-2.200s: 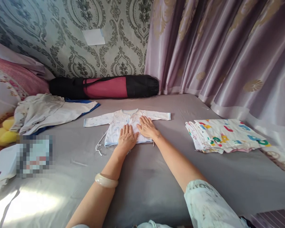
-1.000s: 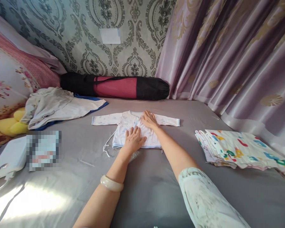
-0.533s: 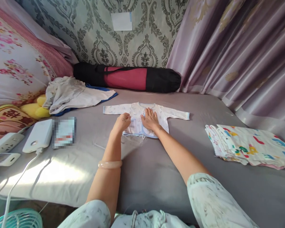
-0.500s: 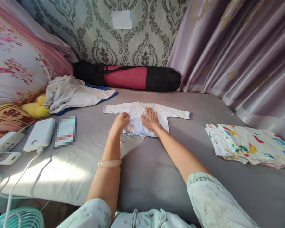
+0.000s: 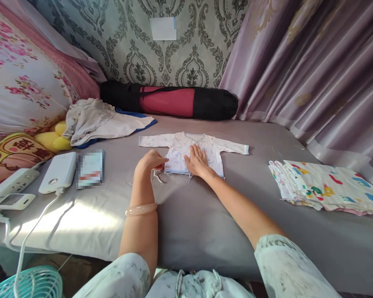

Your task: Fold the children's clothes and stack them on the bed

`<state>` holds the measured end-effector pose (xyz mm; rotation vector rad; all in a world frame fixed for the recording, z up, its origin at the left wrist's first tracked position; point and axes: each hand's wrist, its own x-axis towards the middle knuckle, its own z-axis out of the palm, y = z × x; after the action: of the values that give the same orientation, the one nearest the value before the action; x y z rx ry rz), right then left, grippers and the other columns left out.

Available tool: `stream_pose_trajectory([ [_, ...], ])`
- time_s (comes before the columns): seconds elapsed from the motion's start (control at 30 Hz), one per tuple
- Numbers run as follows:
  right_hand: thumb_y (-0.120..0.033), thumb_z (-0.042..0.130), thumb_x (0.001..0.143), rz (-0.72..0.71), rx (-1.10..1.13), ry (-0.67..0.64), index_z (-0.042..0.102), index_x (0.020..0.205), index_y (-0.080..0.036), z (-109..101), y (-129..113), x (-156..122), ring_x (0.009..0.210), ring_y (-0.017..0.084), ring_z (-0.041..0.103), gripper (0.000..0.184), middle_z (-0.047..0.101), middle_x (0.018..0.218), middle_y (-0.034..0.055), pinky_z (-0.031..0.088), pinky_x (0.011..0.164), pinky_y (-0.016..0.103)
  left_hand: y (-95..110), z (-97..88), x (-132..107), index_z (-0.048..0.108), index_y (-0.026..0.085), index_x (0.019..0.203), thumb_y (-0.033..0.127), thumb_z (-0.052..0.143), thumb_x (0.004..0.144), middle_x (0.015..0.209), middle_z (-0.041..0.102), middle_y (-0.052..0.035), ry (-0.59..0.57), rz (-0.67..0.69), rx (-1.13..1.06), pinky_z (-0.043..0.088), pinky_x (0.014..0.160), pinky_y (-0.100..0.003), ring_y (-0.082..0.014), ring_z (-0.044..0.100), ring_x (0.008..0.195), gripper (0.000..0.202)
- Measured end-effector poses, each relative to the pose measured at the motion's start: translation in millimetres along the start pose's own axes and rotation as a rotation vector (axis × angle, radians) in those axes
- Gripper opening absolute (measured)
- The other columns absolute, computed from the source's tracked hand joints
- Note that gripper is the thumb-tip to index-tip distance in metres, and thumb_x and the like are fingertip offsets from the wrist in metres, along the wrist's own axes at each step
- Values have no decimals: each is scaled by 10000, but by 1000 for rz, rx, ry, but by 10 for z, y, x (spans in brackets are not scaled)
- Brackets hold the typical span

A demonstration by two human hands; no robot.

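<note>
Resting flat on the front of the small white shirt point(image 5: 178, 155), my right hand point(image 5: 199, 161) lies palm down, fingers straight and thumb held apart. The shirt is laid out on the grey sheet point(image 5: 186, 219) ahead of me, blue-trimmed, its sleeves stretched to either side. My left hand point(image 5: 151, 160) bends over at the shirt's left edge, fingers curled, with a white string point(image 5: 158, 177) showing just below them; I cannot tell whether they pinch anything. Well off to my right sits a folded stack of patterned cloth point(image 5: 332, 186). A rumpled pale garment point(image 5: 96, 124) lies further back, to my left.
</note>
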<state>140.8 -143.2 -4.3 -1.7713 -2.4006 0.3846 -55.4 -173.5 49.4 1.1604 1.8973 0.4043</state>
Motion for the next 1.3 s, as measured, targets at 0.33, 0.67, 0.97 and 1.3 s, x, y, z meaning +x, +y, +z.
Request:
stream_pose_trajectory([
  [0.33,-447,231,992,-7,-2,50,216,1534,-1,110,-64,-97,1501,279,77,702,149,1621,166,64,1200,462,28,152,115,581,188,739,204,722,643,440,531,46,-1,32,230,480,529,-231,-145,578,485,171],
  [0.67,-416,125,1009,8,145,67,190,1558,-103,-223,292,-47,1507,204,70,635,114,1638,101,98,1205,399,68,264,160,624,173,977,373,595,820,965,696,-117,368,350,446,506,812,-333,-264,655,994,256],
  [0.97,-387,194,1011,114,-62,69,242,1546,-76,-78,625,-57,1502,250,105,620,156,1625,131,44,1204,444,299,1242,141,351,126,1479,382,305,984,1569,326,-164,182,718,669,235,1172,-492,-311,237,1472,559],
  [1.3,-365,221,1009,115,-53,82,287,1535,-84,-125,535,-114,1496,253,139,600,202,1614,136,50,1204,451,275,1110,78,200,89,1540,525,307,957,1622,126,-177,33,639,739,132,1191,-507,-315,72,1502,736],
])
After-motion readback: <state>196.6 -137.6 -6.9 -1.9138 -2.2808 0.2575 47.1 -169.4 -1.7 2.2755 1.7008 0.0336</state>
